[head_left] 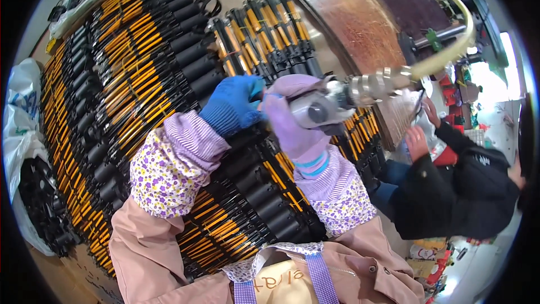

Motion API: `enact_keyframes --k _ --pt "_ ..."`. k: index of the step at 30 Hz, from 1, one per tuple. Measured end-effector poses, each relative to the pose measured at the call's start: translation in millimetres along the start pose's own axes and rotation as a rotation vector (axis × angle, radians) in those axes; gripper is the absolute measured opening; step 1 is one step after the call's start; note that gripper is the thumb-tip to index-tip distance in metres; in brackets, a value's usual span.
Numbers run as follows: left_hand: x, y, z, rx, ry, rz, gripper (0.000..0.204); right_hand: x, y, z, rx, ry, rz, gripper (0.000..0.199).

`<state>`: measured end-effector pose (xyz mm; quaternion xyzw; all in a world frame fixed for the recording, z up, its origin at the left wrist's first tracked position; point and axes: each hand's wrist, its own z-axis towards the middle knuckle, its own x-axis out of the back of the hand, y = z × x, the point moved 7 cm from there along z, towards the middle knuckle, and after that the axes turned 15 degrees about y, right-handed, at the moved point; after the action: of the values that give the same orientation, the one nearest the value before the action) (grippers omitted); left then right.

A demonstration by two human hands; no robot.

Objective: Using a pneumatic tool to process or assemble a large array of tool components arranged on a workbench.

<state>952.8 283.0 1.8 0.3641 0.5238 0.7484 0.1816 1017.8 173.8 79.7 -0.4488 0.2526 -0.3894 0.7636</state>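
My left hand [232, 106], in a blue knitted glove, is closed, its fingertips pressed together beside my right hand. Whatever those fingers may pinch is hidden. A purple glove covers my right hand [292, 118], which is wrapped round a silver air-powered tool [316, 109]. Metal fittings [377, 83] join the tool to a pale yellow hose [444, 50] that rises to the upper right. Under both hands lie black-and-orange rods with thick black cylinders [253, 183]. The tool's working tip does not show.
Long rows of similar rods [132, 84] spread to the left, and a tied batch [264, 34] lies ahead. A worn brown board [354, 11] stands at the far right. Clear plastic bags [25, 118] hang at the left edge. Another person in black [450, 191] works at right.
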Motion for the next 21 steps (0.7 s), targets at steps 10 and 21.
enact_keyframes --k 10,21 --pt "68.1 161.7 -25.6 -0.331 0.246 -0.340 0.026 4.5 -6.9 11.1 -0.073 0.053 0.227 0.029" --pt "29.0 221.6 -35.4 -0.530 0.294 0.355 0.033 2.1 -25.7 21.6 -0.202 0.010 0.271 0.022"
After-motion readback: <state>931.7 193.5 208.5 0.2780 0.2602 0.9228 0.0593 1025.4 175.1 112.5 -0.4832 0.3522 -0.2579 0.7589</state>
